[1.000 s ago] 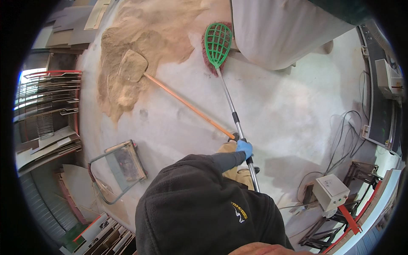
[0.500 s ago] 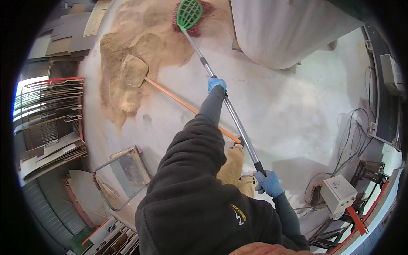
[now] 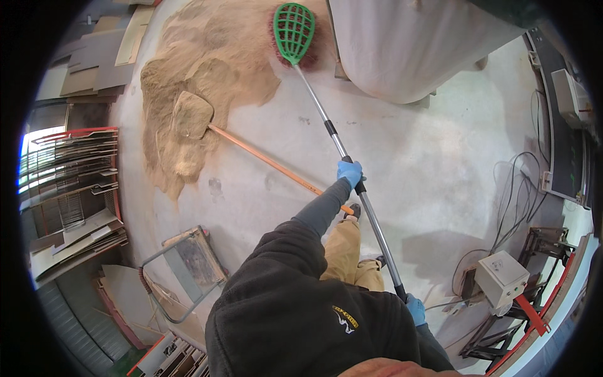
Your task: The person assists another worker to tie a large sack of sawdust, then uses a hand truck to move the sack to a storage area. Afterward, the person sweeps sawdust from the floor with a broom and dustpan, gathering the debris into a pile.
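Observation:
My left hand [image 3: 350, 171], in a blue glove, is wrapped round the black grip partway along the metal pole of a broom [image 3: 377, 234]. My gloved right hand [image 3: 415, 309] closes on the pole's lower end, close to my body; my torso partly covers that arm. At the far end, the broom's green slotted head [image 3: 294, 32] with dark red bristles rests on the floor at the right edge of a heap of tan sawdust-like powder [image 3: 217, 78]. A shovel [image 3: 193, 115] lies with its blade on the heap, its wooden handle [image 3: 270, 163] reaching toward my feet.
A large pale sack-like shape [image 3: 402, 56] stands right of the broom head. A grey metal-framed cart [image 3: 188, 264] is at lower left, beside a rack of panels [image 3: 75, 176]. Cables [image 3: 518, 201] and a grey control box [image 3: 501, 280] are at right.
The broom has been drawn back toward me, its head shifting slightly right. Both hands have moved nearer my body and to the right, still gripping the pole.

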